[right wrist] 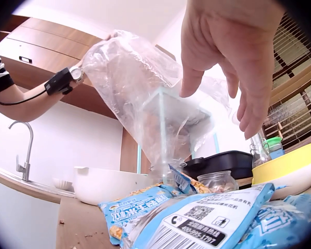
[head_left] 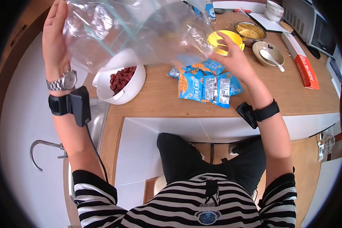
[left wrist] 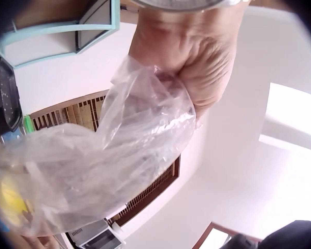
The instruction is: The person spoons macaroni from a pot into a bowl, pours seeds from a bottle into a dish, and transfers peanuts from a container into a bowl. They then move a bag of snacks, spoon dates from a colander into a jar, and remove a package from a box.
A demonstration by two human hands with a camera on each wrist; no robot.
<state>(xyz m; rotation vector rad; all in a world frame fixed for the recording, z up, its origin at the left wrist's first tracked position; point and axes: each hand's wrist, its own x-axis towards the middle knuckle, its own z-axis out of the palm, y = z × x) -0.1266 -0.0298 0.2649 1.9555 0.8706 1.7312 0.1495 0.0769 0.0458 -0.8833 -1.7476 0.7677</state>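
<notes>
A large clear plastic bag [head_left: 114,34] [left wrist: 119,150] [right wrist: 129,78] hangs from my raised left hand [head_left: 56,38] [left wrist: 192,67], which grips its edge at upper left in the head view; the film partly hides those fingers in the left wrist view. My right hand [head_left: 233,57] [right wrist: 233,62] is at the bag's right side, fingers apart and loosely bent; whether it touches the film I cannot tell. Below it lie several blue snack packets [head_left: 205,85] [right wrist: 197,218]. A white pot [head_left: 135,85] [right wrist: 103,184] with dark red dried fruit [head_left: 122,80] stands under the bag.
Behind my right hand are a yellow bowl [head_left: 237,40] [right wrist: 285,163], a metal bowl of yellow food [head_left: 250,32] and a beige bowl [head_left: 279,57] with a white spoon [head_left: 271,60]. A red-and-white box [head_left: 306,70] and a microwave [head_left: 323,34] stand at right, a sink tap [head_left: 36,152] at left.
</notes>
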